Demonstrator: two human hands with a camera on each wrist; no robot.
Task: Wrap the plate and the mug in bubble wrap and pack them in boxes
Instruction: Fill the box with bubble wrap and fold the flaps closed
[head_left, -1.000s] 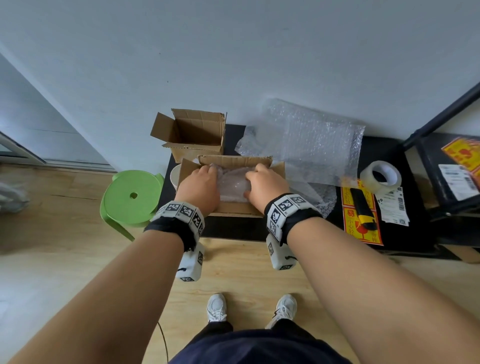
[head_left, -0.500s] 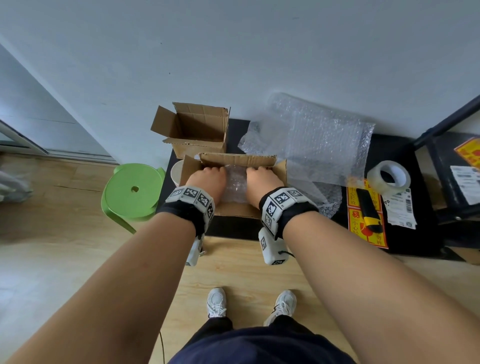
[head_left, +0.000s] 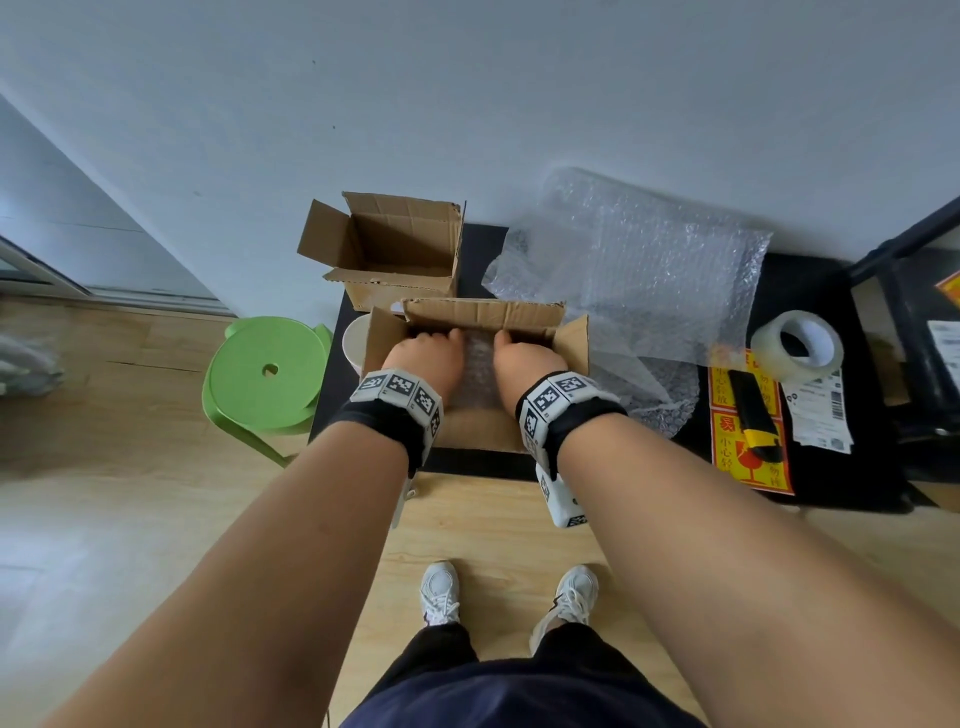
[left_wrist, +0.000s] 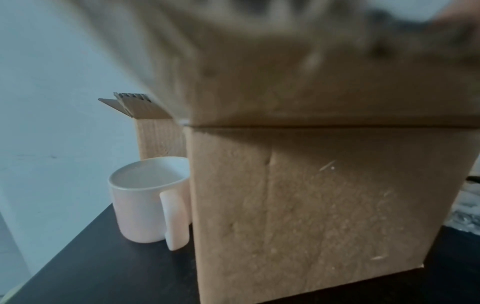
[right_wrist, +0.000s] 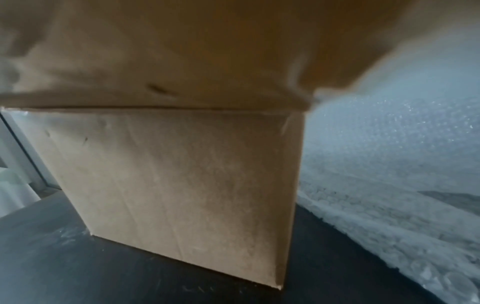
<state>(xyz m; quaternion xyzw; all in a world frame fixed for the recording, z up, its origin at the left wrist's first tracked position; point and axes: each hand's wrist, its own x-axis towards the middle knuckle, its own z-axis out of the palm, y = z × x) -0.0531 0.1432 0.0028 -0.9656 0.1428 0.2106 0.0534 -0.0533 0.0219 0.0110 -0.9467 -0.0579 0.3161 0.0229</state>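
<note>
Both my hands are down inside the near cardboard box (head_left: 470, 431) at the front of the black table (head_left: 480, 249). My left hand (head_left: 427, 358) and right hand (head_left: 524, 358) press on either side of a bubble-wrapped bundle (head_left: 480, 364) in the box — what it holds I cannot make out. The fingers are hidden under the far flap, so I cannot tell whether they are apart or clamped. The white mug (left_wrist: 145, 197) stands upright and unwrapped just left of that box. A second, open box (head_left: 395, 249) sits behind. Loose bubble wrap (head_left: 649, 260) lies to the right — past it, a roll of clear tape (head_left: 795, 345).
</note>
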